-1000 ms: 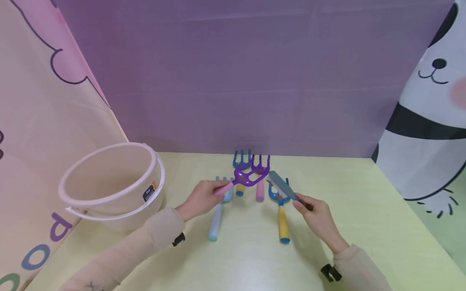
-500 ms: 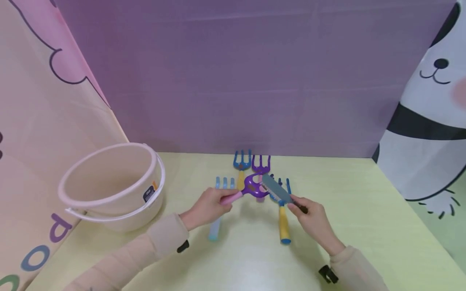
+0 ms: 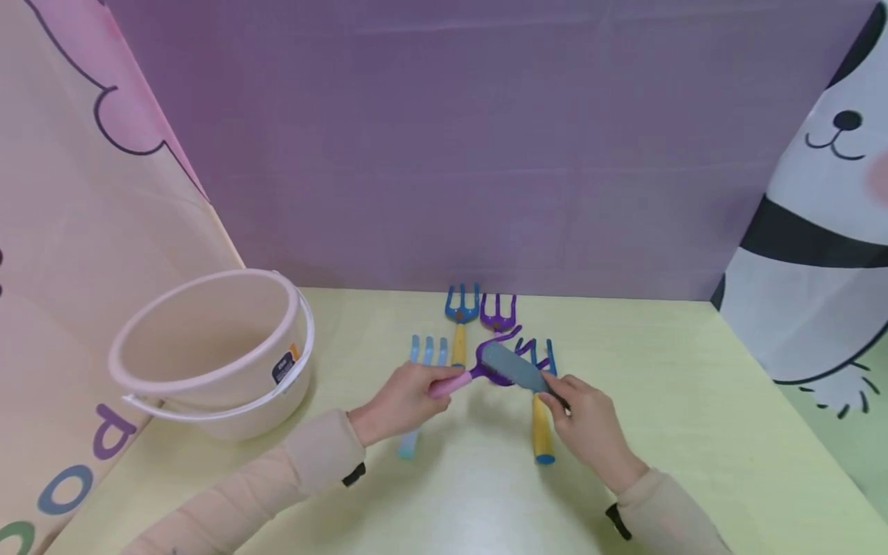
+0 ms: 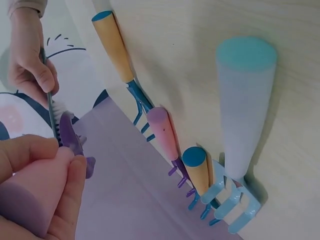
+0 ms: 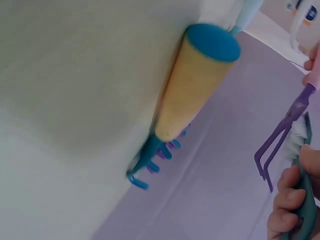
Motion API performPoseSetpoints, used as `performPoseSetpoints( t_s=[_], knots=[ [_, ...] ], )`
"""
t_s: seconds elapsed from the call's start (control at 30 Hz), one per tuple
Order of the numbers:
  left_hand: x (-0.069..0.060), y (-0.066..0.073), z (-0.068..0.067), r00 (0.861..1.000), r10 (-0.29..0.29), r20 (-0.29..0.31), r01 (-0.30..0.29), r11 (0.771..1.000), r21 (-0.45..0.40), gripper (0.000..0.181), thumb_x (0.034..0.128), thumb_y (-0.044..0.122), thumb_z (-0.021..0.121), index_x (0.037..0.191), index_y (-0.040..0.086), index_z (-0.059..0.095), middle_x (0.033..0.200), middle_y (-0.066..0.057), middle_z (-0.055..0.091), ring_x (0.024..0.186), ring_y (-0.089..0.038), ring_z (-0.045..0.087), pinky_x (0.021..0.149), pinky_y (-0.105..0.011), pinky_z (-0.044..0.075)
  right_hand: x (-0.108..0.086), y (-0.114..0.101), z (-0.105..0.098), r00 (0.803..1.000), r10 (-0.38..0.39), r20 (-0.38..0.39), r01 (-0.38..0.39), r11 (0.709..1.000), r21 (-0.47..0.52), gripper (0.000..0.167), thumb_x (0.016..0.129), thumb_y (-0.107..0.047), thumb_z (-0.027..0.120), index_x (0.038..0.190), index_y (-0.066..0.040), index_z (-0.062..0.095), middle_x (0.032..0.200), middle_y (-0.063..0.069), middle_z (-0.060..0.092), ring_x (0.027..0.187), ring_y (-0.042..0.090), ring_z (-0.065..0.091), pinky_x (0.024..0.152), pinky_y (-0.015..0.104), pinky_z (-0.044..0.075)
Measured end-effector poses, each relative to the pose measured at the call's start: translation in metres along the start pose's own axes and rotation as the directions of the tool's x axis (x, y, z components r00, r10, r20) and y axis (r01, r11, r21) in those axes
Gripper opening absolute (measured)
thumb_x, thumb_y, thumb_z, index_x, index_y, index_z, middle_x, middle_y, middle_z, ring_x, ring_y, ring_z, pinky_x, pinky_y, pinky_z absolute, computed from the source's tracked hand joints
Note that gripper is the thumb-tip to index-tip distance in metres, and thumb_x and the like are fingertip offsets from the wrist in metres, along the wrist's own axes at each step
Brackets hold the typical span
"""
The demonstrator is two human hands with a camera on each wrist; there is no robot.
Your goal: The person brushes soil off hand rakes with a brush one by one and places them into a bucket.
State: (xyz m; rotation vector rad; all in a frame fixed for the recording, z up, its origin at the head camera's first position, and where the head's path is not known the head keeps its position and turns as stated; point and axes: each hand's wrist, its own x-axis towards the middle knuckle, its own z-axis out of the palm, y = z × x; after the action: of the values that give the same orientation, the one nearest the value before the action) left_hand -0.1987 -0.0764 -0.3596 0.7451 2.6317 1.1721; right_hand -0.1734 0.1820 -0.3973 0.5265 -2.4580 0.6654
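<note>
My left hand (image 3: 398,397) grips the pink handle of a purple hand fork (image 3: 451,383), raised above the table with its tines pointing right. In my right hand (image 3: 593,424) is a grey-green brush (image 3: 513,366), which covers much of the fork's head in the head view. The right wrist view shows its white bristles (image 5: 298,134) against the purple fork head (image 5: 295,112). Below lie more hand forks: a light blue one (image 3: 409,443), two blue ones with yellow handles, at the right (image 3: 543,432) and back (image 3: 461,314), and a purple one (image 3: 497,311).
A pale pink bucket (image 3: 208,381) with a white handle stands at the table's left. Behind the table (image 3: 694,385) hangs a purple cloth (image 3: 444,154), with a panda print (image 3: 825,231) at the right. Brown specks show on some forks.
The held fork has moved right and slightly down, and its tines have turned. The brush has shifted left, from near the tines to across the fork's head. The lying forks are unmoved.
</note>
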Motion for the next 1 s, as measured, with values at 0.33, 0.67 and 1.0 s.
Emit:
performPoseSetpoints(
  t_s=[0.33,0.67,1.0],
  knots=[
    [-0.0030,0.0005,0.0014,0.995,0.101,-0.021,-0.098,0.990,0.104,0.038,0.0844,0.001,0.058,0.122,0.002,0.058,0.098,-0.013,0.068,0.043,-0.005,0.036,0.039,-0.015,0.030,0.0013,0.0001,0.0021,0.971,-0.236,-0.048,0.217,0.945,-0.245,0.033,0.067,-0.004,0.076,0.097,0.006,0.069,0.065,0.004,0.056,0.053,0.008,0.035,0.043,0.016,0.033],
    [-0.0015,0.0025,-0.0003,0.995,0.092,-0.046,-0.089,0.993,0.078,0.040,0.0843,0.002,0.059,0.124,0.004,0.057,0.107,-0.015,0.066,0.044,-0.005,0.037,0.039,-0.013,0.030,0.0031,-0.0011,0.0043,0.979,-0.181,-0.096,0.158,0.966,-0.202,0.033,0.070,-0.004,0.074,0.100,0.007,0.067,0.067,0.005,0.058,0.055,0.010,0.041,0.045,0.020,0.039],
    [0.0003,0.0027,0.0010,0.996,0.074,-0.060,-0.067,0.992,0.104,0.039,0.0842,0.002,0.059,0.123,0.004,0.057,0.112,-0.015,0.065,0.046,-0.006,0.041,0.040,-0.014,0.035,0.0028,-0.0028,0.0007,0.998,0.063,-0.002,-0.063,0.997,0.050,0.032,0.078,-0.002,0.069,0.108,0.008,0.064,0.073,0.005,0.063,0.051,-0.002,0.034,0.040,0.014,0.033]
  ],
)
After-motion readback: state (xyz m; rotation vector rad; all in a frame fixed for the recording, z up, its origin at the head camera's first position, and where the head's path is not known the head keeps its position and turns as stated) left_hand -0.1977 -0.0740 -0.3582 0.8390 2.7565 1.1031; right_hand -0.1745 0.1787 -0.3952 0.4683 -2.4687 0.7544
